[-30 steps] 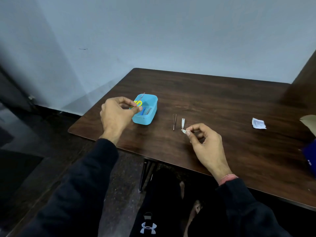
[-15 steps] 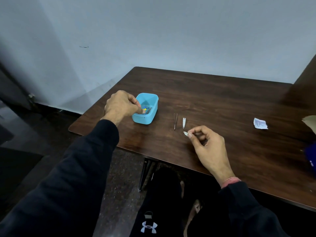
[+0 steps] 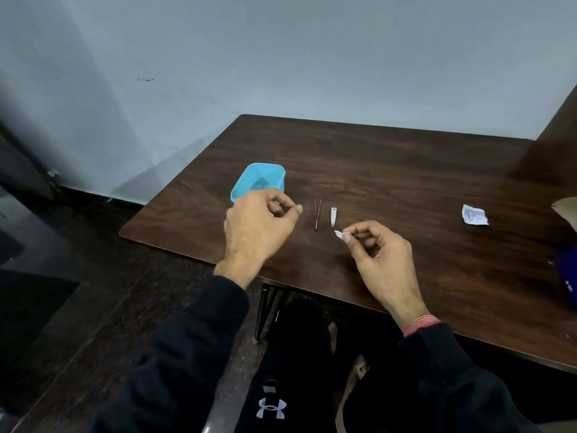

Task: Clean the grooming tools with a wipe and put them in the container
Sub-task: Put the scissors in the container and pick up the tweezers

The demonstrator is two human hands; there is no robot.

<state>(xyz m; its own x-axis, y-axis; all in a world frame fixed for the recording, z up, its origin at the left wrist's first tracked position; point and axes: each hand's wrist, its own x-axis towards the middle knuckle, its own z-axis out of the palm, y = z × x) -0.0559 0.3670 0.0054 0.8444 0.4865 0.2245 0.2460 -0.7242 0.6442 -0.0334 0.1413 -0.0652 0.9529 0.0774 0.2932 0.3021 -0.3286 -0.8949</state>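
Observation:
A light blue container (image 3: 261, 178) stands on the dark wooden table (image 3: 390, 170) at its left side. My left hand (image 3: 260, 225) hovers in front of it with fingers loosely curled and nothing in them, covering the container's near wall. Thin tweezers (image 3: 317, 214) and a small silver nail clipper (image 3: 333, 216) lie side by side just right of that hand. My right hand (image 3: 377, 254) pinches a small crumpled white wipe (image 3: 339, 235) between thumb and forefinger, close below the clipper. The container's contents are hidden.
A torn white wipe wrapper (image 3: 474, 215) lies on the table at the right. A tan object (image 3: 566, 207) and a dark blue object (image 3: 568, 270) sit at the right edge. The table's near edge runs just below my wrists.
My left hand lowered the yellow-handled tool into the container, let it go, and has drawn back right toward the tweezers. My right hand stayed put with the wipe.

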